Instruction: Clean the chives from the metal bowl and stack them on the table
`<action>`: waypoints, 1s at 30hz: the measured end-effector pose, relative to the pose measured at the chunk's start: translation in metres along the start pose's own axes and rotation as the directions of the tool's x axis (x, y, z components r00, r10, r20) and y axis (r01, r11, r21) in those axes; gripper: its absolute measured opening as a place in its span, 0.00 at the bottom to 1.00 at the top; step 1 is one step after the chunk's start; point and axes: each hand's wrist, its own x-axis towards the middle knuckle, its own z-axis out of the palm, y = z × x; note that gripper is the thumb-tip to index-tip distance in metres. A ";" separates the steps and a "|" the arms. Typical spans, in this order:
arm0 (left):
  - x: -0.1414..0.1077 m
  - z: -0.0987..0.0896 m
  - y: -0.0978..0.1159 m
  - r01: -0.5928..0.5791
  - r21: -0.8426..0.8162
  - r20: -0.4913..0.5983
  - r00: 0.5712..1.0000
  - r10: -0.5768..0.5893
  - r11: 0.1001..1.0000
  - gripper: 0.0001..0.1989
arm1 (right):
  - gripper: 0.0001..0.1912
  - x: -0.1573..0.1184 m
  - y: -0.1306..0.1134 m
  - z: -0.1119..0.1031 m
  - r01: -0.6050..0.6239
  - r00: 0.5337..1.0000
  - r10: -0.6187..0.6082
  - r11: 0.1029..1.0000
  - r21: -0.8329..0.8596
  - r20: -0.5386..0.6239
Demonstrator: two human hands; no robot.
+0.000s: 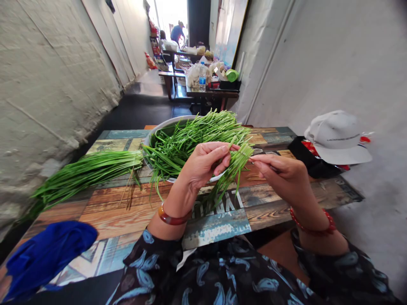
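My left hand (205, 163) is closed round a small bunch of chives (239, 160), its pale cut ends turned to the right. At those ends, the thumb and fingers of my right hand (281, 173) are pinched together; what lies between them is too small to make out. Just behind my hands a large metal bowl (159, 126) is heaped with loose green chives (193, 137). To the left, a long bundle of chives (92, 171) lies on the patterned wooden table (117, 207), stem ends toward the bowl.
Thin brown strands (129, 190) lie by the bundle. A blue cloth (52, 254) covers the near left corner. On the right, a white cap (337, 135) rests over a black box (300, 148). Farther back, another table holds a water bottle (202, 77) and bags; a person (177, 33) bends near the doorway.
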 end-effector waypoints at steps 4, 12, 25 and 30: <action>0.000 0.000 0.001 0.013 0.010 -0.010 1.000 -0.012 1.000 0.16 | 0.11 0.004 -0.001 -0.002 0.031 0.999 -0.031 0.999 -0.027 0.009; -0.002 0.000 0.002 -0.028 0.133 -0.043 0.998 0.034 0.991 0.17 | 0.12 0.007 -0.001 -0.007 0.084 0.996 -0.081 0.993 -0.081 0.040; -0.004 0.000 0.000 -0.095 0.313 0.042 0.995 0.086 0.945 0.22 | 0.10 0.009 0.001 0.001 0.088 0.996 -0.088 0.995 -0.036 0.014; 0.000 -0.004 -0.001 -0.244 0.532 -0.001 0.958 0.288 0.811 0.12 | 0.10 0.010 0.003 0.004 0.026 1.000 -0.026 0.999 -0.022 0.012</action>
